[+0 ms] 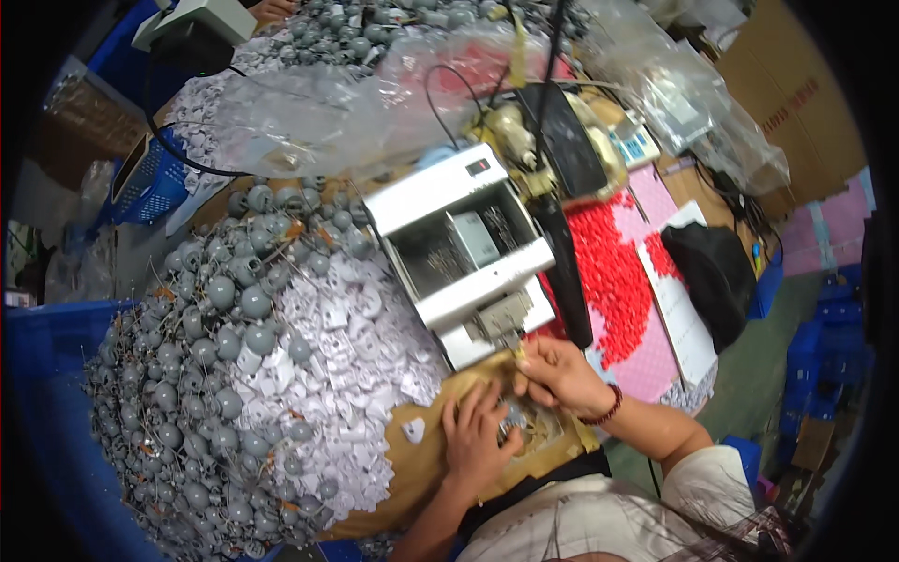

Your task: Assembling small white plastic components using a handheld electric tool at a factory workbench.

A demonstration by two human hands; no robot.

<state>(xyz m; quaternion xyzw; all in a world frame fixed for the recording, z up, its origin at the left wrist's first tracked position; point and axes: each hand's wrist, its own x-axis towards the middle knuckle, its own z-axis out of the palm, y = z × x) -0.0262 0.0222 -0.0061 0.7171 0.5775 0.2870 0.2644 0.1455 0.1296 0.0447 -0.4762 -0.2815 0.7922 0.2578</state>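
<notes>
Well to your left, grey balls (201,352) lie heaped, with white pieces (346,347) closer to your left hand (475,438), which rests palm down, fingers loosely spread, beside a shiny round object (512,421). Just ahead of both hands stands a white machine (487,281). Your right hand (567,377), just apart from the left, pinches a small piece (521,353) at the machine's front; red pieces (609,281) spread out past that hand.
</notes>
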